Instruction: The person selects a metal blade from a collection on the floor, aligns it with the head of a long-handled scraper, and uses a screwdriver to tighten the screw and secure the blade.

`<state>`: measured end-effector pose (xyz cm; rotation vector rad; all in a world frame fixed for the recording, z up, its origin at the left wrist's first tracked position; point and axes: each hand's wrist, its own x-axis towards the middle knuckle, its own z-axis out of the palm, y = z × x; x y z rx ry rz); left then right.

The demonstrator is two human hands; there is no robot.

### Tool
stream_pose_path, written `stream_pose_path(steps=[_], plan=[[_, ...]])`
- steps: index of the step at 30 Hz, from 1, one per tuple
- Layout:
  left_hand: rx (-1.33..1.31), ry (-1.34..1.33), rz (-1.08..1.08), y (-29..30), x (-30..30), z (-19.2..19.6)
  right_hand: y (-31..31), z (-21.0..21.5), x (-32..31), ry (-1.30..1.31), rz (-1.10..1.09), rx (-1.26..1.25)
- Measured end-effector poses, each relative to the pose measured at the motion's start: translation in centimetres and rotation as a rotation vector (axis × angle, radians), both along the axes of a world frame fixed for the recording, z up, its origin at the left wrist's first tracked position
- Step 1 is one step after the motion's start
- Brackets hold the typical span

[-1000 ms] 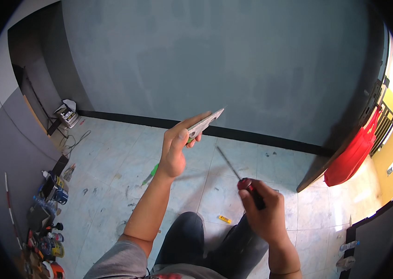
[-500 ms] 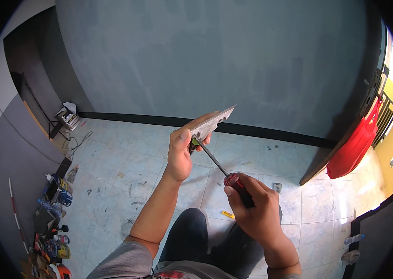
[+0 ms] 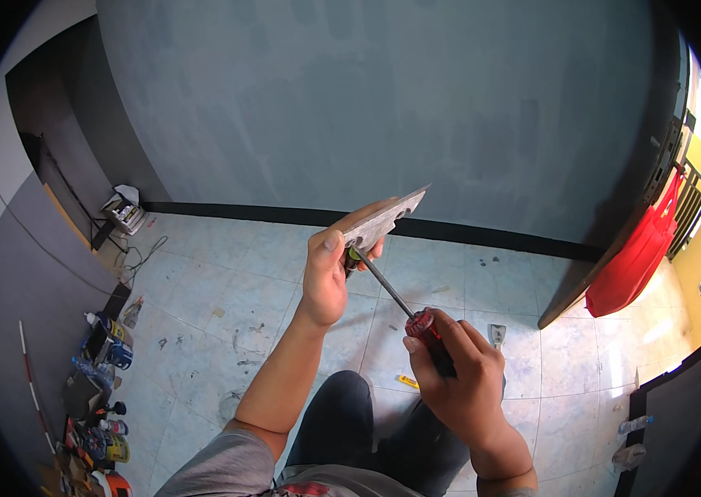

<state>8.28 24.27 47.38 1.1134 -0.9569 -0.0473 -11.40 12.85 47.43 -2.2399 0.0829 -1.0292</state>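
My left hand (image 3: 328, 269) is closed on a scraper (image 3: 385, 221), a flat grey metal blade with notches in one edge and a pointed far end. Part of the scraper's green and black handle (image 3: 354, 258) shows below the blade, the rest hidden by my fingers. In my right hand (image 3: 458, 364) is a screwdriver (image 3: 390, 289) with a dark red and black grip. Its shaft slants up and to the left, and the tip meets the scraper near where blade and handle join. Whether it presses there I cannot tell.
Tiled floor lies below, with a yellow object (image 3: 408, 381) by my knees and another scraper (image 3: 496, 334) to the right. Paint containers and bottles (image 3: 110, 348) line the left wall. A red bag (image 3: 636, 257) hangs by the door. A grey wall (image 3: 384, 108) stands ahead.
Both hands sit slightly farther right in the picture, with the room shifted a little too. The scraper and screwdriver stay in the same grips, the shaft tip still at the blade.
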Motion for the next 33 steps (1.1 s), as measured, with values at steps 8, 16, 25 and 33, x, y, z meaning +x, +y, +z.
stream_pose_path(steps=[8, 16, 25, 33], plan=[[0.012, 0.032, -0.038, -0.7, 0.0, -0.9, -1.0, 1.6, -1.5, -0.121, 0.013, 0.079], [0.069, -0.023, -0.071, -1.8, -0.6, -1.4, -2.0, 4.7, 0.2, -0.065, 0.052, -0.130], [0.019, 0.008, -0.057, -2.0, -1.1, -0.6, -1.2, 3.0, -2.2, -0.087, 0.006, 0.017], [0.023, 0.026, -0.028, -1.1, -0.7, -0.5, 0.3, 2.0, -1.9, 0.040, 0.017, 0.095]])
